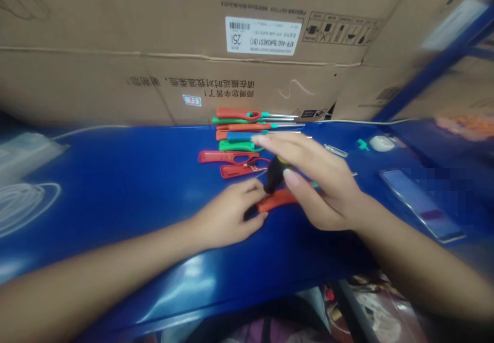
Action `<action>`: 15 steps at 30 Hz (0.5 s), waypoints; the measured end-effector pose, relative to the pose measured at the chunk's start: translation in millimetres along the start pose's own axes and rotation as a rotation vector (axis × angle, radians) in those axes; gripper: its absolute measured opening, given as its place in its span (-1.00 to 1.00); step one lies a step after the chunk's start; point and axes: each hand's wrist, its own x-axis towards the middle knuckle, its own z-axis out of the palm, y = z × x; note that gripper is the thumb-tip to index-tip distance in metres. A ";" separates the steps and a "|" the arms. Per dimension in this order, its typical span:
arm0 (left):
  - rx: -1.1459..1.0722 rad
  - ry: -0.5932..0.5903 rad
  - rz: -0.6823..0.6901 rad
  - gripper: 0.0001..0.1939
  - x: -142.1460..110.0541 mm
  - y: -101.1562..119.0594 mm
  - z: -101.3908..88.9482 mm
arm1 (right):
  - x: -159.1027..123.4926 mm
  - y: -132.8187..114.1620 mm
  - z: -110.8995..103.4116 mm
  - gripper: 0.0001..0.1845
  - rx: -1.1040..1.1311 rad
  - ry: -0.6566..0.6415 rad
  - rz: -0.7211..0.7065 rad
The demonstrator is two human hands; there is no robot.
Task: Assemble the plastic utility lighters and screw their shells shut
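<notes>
My left hand pinches the handle end of an orange long-nosed gas lighter lying on the blue table. In my right hand is a short black screwdriver with a trace of yellow, tilted over that lighter's handle. Its tip is hidden. Just beyond my hands lie two red lighter shells, the nearer one showing parts inside. Further back several assembled lighters in red, orange, green and blue lie in a row, among them a red lighter against the cardboard.
A large cardboard box walls off the back of the blue table. On the right are a phone, a white rounded object, a small green piece and a clear piece. Coiled white cable lies left.
</notes>
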 end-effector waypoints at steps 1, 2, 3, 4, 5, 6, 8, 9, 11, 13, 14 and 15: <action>0.010 -0.005 -0.002 -0.82 -0.3 -0.4 0.4 | 0.5 0.6 -0.1 -0.56 0.079 -0.032 0.013; 0.016 -0.007 -0.003 -0.82 -0.6 -0.7 0.8 | 0.8 1.4 -0.1 -0.58 0.126 -0.041 0.014; 0.020 -0.005 -0.001 -0.82 -0.9 -0.9 1.0 | 0.9 2.2 -0.2 -0.64 0.118 -0.022 0.010; 0.022 0.000 0.001 -0.82 -1.0 -1.0 1.2 | 0.7 3.2 -0.4 -0.71 0.063 0.016 0.004; 0.021 0.003 0.002 -0.80 -1.1 -0.9 1.2 | 0.4 4.1 -0.4 -0.76 -0.016 0.053 -0.005; 0.019 0.003 0.003 -0.79 -1.0 -0.6 1.1 | -0.1 5.0 -0.4 -0.77 -0.089 0.070 -0.009; 0.016 -0.005 0.001 -0.76 -0.8 0.3 0.7 | -0.8 6.2 0.3 -0.68 -0.113 0.027 -0.003; 0.019 -0.011 -0.004 -0.76 -0.7 0.7 0.5 | -0.9 6.5 0.8 -0.60 -0.049 -0.019 0.010; 0.027 -0.015 -0.013 -0.78 -0.6 1.2 0.2 | -0.6 6.7 2.4 -0.50 0.139 -0.094 0.044; 0.036 -0.007 -0.015 -0.82 -0.6 1.1 0.4 | -0.2 6.7 3.9 -0.57 0.226 -0.072 0.045; 0.039 -0.003 -0.014 -0.84 -0.7 1.0 0.6 | -0.2 6.7 4.5 -0.64 0.194 -0.022 0.034; 0.035 0.000 -0.011 -0.85 -0.7 0.9 0.7 | -0.4 6.9 5.1 -0.70 0.124 0.030 0.016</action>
